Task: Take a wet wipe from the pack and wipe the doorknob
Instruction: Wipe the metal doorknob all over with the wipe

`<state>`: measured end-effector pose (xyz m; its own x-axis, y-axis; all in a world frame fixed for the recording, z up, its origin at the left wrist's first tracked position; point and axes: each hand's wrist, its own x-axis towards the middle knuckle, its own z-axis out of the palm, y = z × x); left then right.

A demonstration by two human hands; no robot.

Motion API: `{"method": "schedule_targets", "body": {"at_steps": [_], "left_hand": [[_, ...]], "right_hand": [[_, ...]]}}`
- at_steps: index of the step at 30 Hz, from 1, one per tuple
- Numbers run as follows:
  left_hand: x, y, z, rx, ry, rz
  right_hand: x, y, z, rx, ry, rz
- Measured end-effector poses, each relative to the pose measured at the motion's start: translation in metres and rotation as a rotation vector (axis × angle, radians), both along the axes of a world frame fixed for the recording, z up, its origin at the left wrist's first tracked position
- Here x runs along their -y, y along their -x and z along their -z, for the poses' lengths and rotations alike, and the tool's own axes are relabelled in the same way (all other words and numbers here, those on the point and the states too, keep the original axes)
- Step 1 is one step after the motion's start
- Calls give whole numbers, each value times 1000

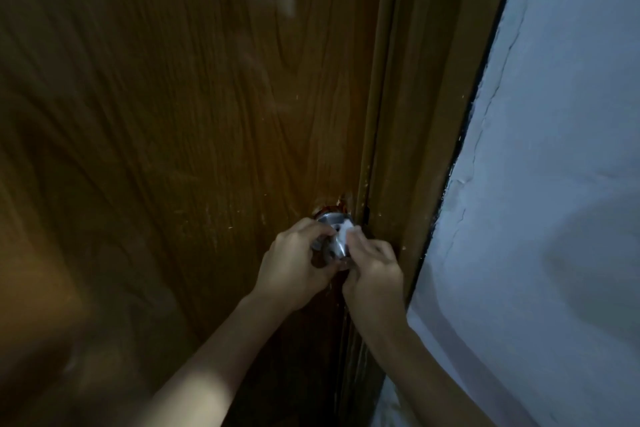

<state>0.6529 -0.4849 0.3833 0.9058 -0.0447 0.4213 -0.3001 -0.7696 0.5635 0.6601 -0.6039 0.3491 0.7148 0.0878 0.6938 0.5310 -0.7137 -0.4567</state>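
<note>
At the right edge of the door, right hand with fingers curled, pinching a small white wet wipe and pressing it against the top of the metal doorknob. Just to the left, left hand cupped around the near side of the knob, fingers bent over it, apparently steadying it. Best done with firm, even pressure and the wipe folded flat, not bunched, so more damp surface meets the metal. Worth working round the whole knob, including the underside and the neck toward the round plate against the wooden door, while shifting the bracing fingers so no patch stays covered. Care needed near the door frame on the right, close beside the knuckles. Pale wall beyond. No sign of the pack anywhere.
</note>
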Motion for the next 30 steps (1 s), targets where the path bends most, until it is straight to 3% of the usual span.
{"method": "schedule_targets", "body": {"at_steps": [3, 7, 12, 20, 27, 28, 30], "left_hand": [[0, 1, 0, 5, -2, 18], [0, 1, 1, 5, 11, -21], [0, 2, 1, 5, -10, -10], [-3, -1, 1, 19, -8, 12], [-3, 0, -1, 13, 11, 34], [-2, 0, -1, 10, 14, 29], [-2, -1, -1, 11, 4, 16]], "right_hand": [[-5, 6, 5, 70, 22, -37], [1, 5, 14, -80, -82, -14], [4, -2, 12, -35, 7, -81], [6, 1, 4, -398, -423, -64], [2, 2, 2, -865, -1063, -344], [0, 4, 2, -864, -1082, -347], [-5, 7, 5, -658, -913, -242]]}}
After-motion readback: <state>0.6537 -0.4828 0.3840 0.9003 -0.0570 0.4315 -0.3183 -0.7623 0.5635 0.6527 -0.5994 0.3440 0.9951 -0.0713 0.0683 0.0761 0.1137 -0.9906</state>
